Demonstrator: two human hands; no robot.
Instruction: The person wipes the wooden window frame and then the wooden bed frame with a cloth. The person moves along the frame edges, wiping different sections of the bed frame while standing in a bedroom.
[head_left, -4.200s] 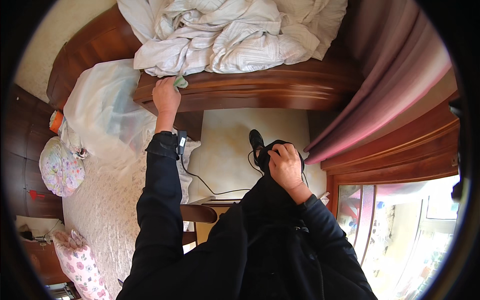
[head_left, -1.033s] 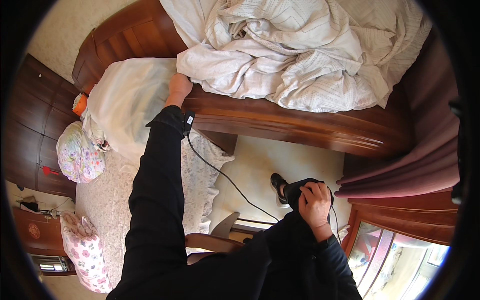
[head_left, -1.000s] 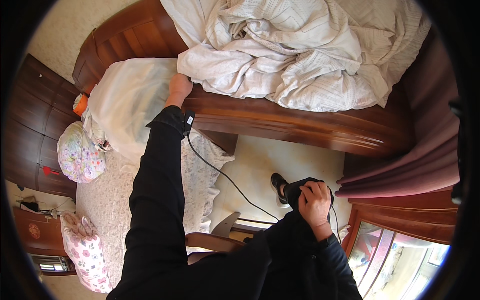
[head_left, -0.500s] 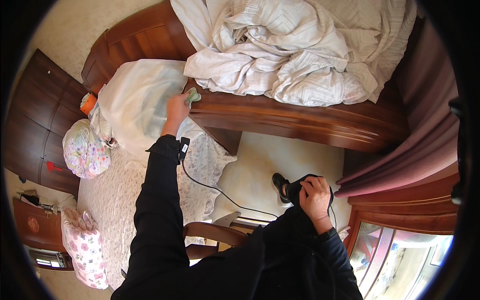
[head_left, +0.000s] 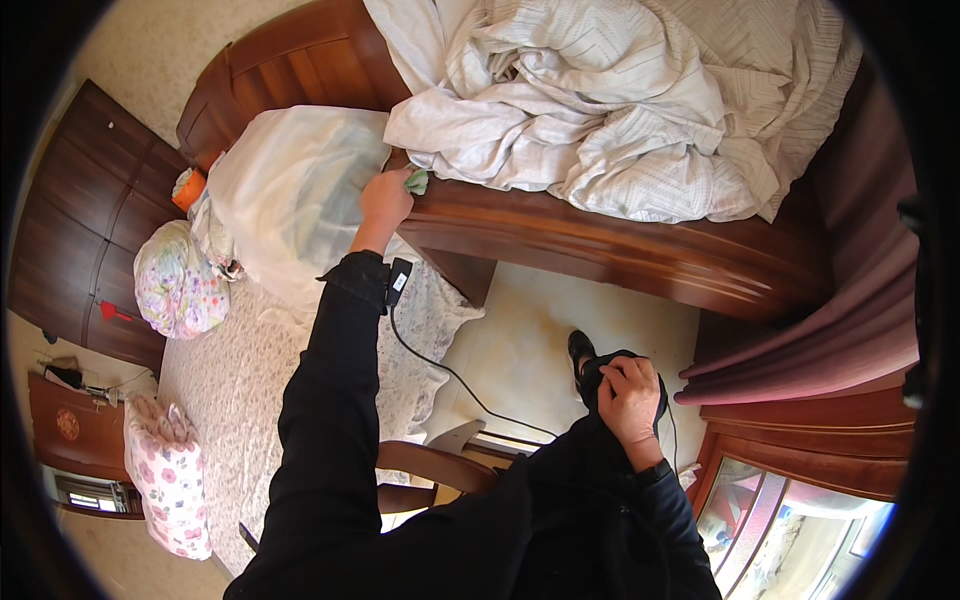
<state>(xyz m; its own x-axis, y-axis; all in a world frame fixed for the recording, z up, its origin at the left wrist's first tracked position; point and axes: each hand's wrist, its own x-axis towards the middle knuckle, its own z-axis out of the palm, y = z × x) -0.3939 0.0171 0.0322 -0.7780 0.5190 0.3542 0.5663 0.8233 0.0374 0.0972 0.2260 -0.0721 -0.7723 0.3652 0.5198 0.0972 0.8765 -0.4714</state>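
With its fingers closed, my left hand (head_left: 385, 205) grips a small green cloth (head_left: 416, 182), most of which is hidden in the fist. The cloth lies against the end of the brown wooden bed frame (head_left: 600, 235), just below the rumpled white bedding (head_left: 570, 110). Close to that hand, on its left, a sheer white covering (head_left: 285, 180) drapes over something bulky that I cannot make out. My right hand (head_left: 632, 400) rests on my bent knee, in dark trousers, its fingers spread over the kneecap and holding nothing.
A lace-covered surface (head_left: 240, 400) stretches along the left, bearing a flowered bundle (head_left: 182, 280) and a pink-flowered bag (head_left: 170, 480). A wooden chair (head_left: 435, 462) stands near my legs. Purple curtains (head_left: 800, 340) hang at the right. A black cable (head_left: 450, 375) runs from my left wrist.
My left hand has slid slightly right along the bed frame, and less of the green cloth shows. The whole view has shifted a little. My right hand stays on the knee.
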